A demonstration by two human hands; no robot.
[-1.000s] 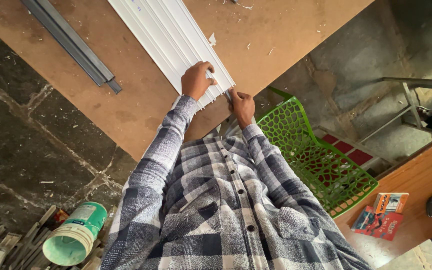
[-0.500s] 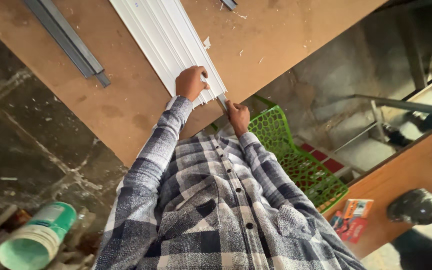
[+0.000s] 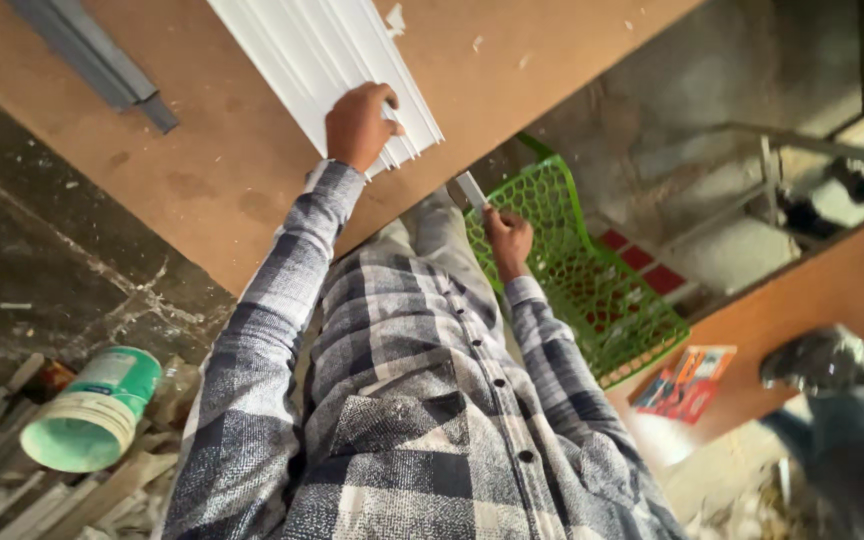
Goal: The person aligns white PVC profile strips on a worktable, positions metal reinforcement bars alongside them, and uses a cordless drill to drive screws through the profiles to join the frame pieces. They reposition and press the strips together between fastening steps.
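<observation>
Left hand [image 3: 357, 125] is down on the near end of the long white ribbed plastic panel [image 3: 327, 55], fingers curled over its cut edge and clamped onto it, thumb side toward the body. That panel lies flat on the brown fibreboard table [image 3: 212, 170], running away toward the top of the view, its near end close to the table's edge. Right hand [image 3: 508, 240] is off the table, down below its edge, fingers pinched around a small narrow white strip [image 3: 471, 189] that pokes up and away from the fist toward the panel's corner; strip and panel look just apart, not touching. Right behind that hand sits a green plastic mesh basket [image 3: 592, 280], tilted, and the hand overlaps its rim in the view. Both arms are in a grey and white checked shirt [image 3: 402, 400]. Farther up the table, well clear of the hands, lies a grey metal channel [image 3: 97, 60]. On the dark stone floor at the left, a green and white plastic bucket [image 3: 92, 410] lies on its side among pale offcuts. At the right, an orange and red printed packet [image 3: 687, 385] rests on another brown board.
</observation>
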